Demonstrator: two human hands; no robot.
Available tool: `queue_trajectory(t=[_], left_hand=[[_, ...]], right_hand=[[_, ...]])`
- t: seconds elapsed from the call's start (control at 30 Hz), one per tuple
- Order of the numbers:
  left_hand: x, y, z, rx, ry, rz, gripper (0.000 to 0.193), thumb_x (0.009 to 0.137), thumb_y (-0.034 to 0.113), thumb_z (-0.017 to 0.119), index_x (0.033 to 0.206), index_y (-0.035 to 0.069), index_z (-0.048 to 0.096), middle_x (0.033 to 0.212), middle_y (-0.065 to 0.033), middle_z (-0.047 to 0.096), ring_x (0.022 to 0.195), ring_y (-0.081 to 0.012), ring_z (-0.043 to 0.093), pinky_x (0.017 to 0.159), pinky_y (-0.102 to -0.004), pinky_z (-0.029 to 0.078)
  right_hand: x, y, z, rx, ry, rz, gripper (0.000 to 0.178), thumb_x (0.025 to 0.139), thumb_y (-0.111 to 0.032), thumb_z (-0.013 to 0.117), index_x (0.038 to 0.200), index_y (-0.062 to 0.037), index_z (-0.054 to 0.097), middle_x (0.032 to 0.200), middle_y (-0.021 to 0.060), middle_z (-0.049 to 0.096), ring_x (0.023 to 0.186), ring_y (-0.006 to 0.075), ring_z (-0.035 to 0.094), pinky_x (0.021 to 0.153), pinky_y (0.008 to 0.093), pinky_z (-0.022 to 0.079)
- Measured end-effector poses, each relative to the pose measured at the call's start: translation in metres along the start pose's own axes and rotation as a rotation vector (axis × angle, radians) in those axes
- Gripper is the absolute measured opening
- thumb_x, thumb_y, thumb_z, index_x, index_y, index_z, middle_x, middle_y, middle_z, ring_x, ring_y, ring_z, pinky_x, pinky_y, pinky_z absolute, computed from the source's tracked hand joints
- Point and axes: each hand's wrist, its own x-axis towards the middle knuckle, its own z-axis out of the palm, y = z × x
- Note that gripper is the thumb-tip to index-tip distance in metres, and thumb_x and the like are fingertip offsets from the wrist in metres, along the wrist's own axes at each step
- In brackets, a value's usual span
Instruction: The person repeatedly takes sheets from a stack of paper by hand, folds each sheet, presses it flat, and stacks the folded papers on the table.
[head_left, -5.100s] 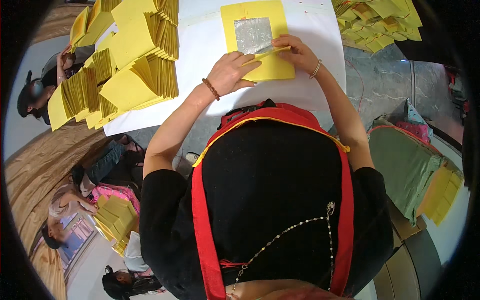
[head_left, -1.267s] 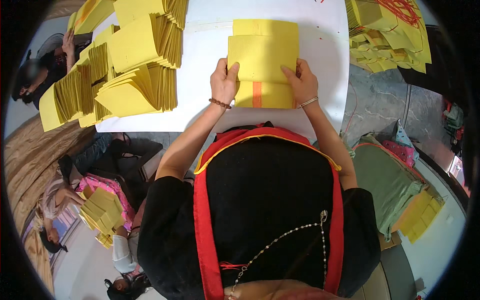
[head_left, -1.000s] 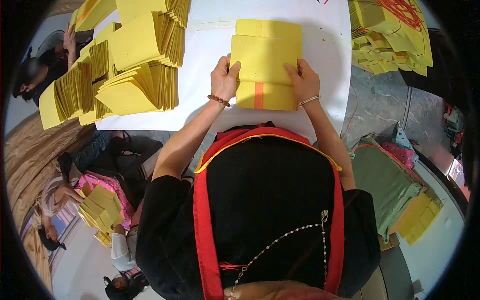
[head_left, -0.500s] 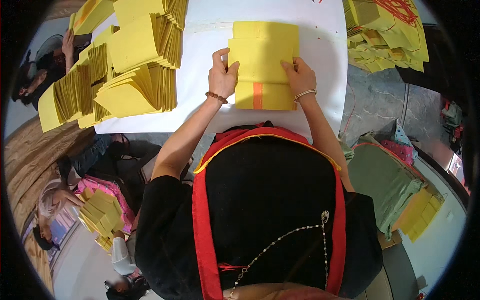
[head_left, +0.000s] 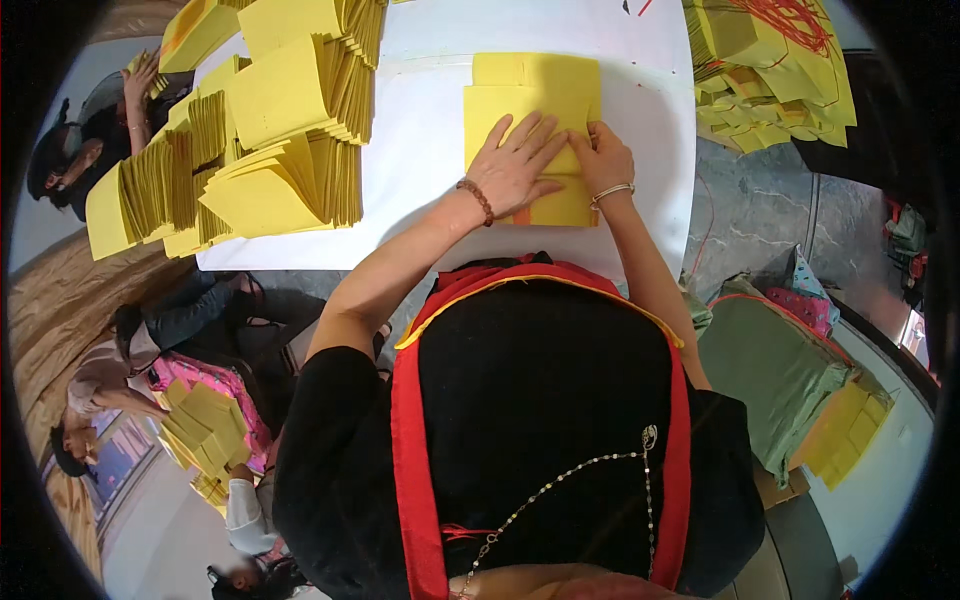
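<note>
Since the earlier frame, our left hand (head_left: 515, 160) is now lying flat; right hand (head_left: 600, 160) is pinching the sheet (head_left: 535, 95). Folded stacks (head_left: 280, 150) are waiting finished.

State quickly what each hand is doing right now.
Left hand: open, fingers spread, pressed flat on the yellow paper.
Right hand: fingers curled, resting on the same paper; whether it pinches it cannot be told.

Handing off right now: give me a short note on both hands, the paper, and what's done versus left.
Left hand: flat, fingers spread, pressing the folded yellow sheet on the white table.
Right hand: pressing the same sheet beside it.
Done: fanned stacks of folded yellow paper at left.
Left: this sheet is not yet stacked; more yellow bundles sit at far right.
</note>
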Motion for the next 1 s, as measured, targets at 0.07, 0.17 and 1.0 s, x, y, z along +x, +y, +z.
queue_trajectory(t=[0.07, 0.17, 1.0], left_hand=[[-0.003, -0.002, 0.004, 0.043, -0.043, -0.036, 0.069, 0.082, 0.052, 0.05, 0.135, 0.011, 0.037, 0.138, -0.0121, 0.036, 0.132, -0.0283, 0.025, 0.107, -0.0467, 0.018], [-0.001, -0.004, 0.005, 0.086, -0.056, -0.034, 0.069, 0.083, 0.056, 0.045, 0.132, 0.008, 0.041, 0.14, -0.0108, 0.034, 0.134, -0.028, 0.021, 0.108, -0.0482, 0.015], [-0.026, -0.023, 0.018, -0.279, 0.606, -0.707, 0.061, 0.082, 0.019, 0.056, 0.134, 0.002, 0.029, 0.129, -0.0202, 0.042, 0.123, -0.0351, 0.033, 0.101, -0.0467, 0.023]], right_hand=[[-0.004, -0.015, -0.008, 0.039, -0.043, 0.038, 0.04, 0.08, -0.038, 0.058, 0.109, -0.0112, 0.057, 0.089, 0.0129, 0.065, 0.084, 0.0323, 0.062, 0.072, 0.0416, 0.046], [-0.019, -0.022, -0.007, -0.092, 0.102, -0.139, 0.044, 0.081, -0.033, 0.058, 0.118, -0.0112, 0.05, 0.105, 0.013, 0.06, 0.098, 0.0305, 0.057, 0.08, 0.0425, 0.043], [-0.022, -0.037, 0.029, -0.55, -0.112, -0.647, 0.064, 0.085, -0.055, 0.044, 0.139, -0.0233, 0.032, 0.146, 0.0173, 0.017, 0.136, 0.034, 0.013, 0.105, 0.0587, 0.01]])
